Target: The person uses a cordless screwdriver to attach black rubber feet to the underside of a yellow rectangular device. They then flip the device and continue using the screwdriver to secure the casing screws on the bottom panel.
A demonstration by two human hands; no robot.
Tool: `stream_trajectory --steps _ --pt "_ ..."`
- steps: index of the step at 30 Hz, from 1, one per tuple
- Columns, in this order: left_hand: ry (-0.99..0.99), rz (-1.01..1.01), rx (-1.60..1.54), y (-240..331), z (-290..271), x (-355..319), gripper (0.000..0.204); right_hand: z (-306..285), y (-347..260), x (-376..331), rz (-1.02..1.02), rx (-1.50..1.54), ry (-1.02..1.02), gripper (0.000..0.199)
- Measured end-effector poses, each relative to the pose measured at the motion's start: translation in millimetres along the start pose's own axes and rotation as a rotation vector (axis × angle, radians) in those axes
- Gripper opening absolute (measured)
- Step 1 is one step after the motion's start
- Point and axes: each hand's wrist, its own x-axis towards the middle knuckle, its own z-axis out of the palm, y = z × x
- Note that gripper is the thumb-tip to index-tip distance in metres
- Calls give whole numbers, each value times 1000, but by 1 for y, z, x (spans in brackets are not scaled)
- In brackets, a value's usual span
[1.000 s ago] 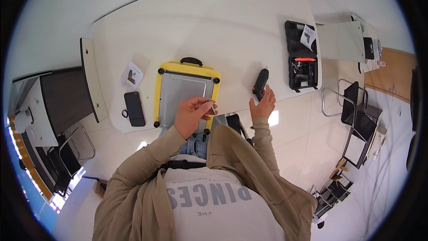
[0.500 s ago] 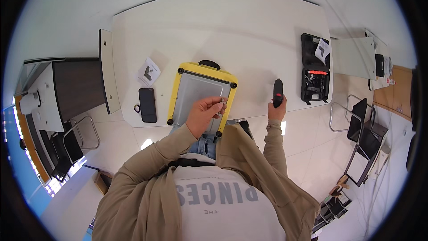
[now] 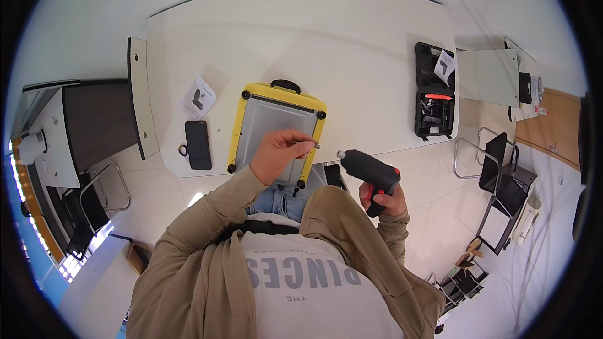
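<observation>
My left hand [image 3: 277, 154] is closed in a pinch over a yellow-edged case [image 3: 281, 98]. Between thumb and forefinger is a small grey metal bit [image 3: 316, 146], too small to make out its tip. The case has a grey panel, dark corner feet and a black handle on its far side. It rests at the table's near edge, partly hidden by my left hand. To the right, a black and red cordless screwdriver [image 3: 370, 172] is gripped in my right hand [image 3: 384, 199]. Its nose points left toward the bit, with a gap between them.
A leaflet [image 3: 200, 98], a black phone [image 3: 198, 145] and a dark ring [image 3: 183, 150] lie left of the case on the white table [image 3: 352, 44]. An open black tool case [image 3: 434, 113] with a leaflet is at the right end. A chair [image 3: 493, 163] stands at right.
My right hand has brought the screwdriver nearer and turned its nose from away to leftward. The left hand still pinches the bit, now a little farther left in view.
</observation>
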Motion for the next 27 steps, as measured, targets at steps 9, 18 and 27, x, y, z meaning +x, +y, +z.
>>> stream_trajectory --steps 9,18,27 --pt "-110 81 133 7 5 -11 20 28 5 11 71 -17 -19 49" --pt "-108 93 137 12 -1 -16 19 28 10 6 58 -13 0 46" --pt "-178 87 236 17 -4 -18 16 28 8 0 88 -68 13 46"
